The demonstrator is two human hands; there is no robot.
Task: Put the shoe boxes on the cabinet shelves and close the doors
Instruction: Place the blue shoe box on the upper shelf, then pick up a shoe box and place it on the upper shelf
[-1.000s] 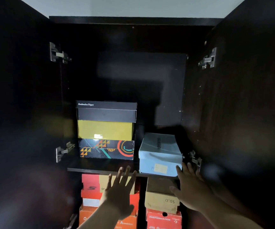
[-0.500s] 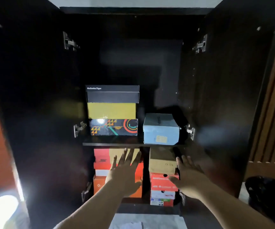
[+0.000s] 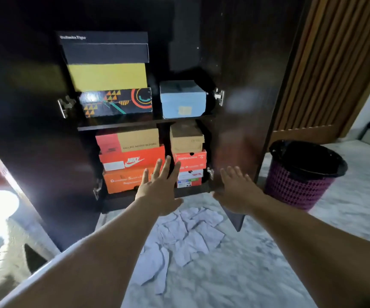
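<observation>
**Operator:** Before the open cabinet, I have both hands out with fingers straight and spread, holding nothing. My left hand hangs in front of the lower shelf's orange boxes; my right hand is level with the cabinet's lower right corner, near the right door.

**Observer:** Where are the boxes relative to the cabinet's middle shelf?

**Operator:** Above it, on the left, a patterned box carries a yellow box and a black Onitsuka Tiger box. Right of that stack sits a light blue box, alone. Below the shelf, on the left, an orange box bears a Nike box and a red-and-tan box; on the right, a brown box tops several smaller red and white ones.

**Observer:** Any contact?

**Operator:** None that I can see; the boxes lie beyond my fingertips. Both doors stand open. Outside the cabinet, right of its door, stands a purple mesh bin, and crumpled paper lies on the floor below the cabinet's base.
</observation>
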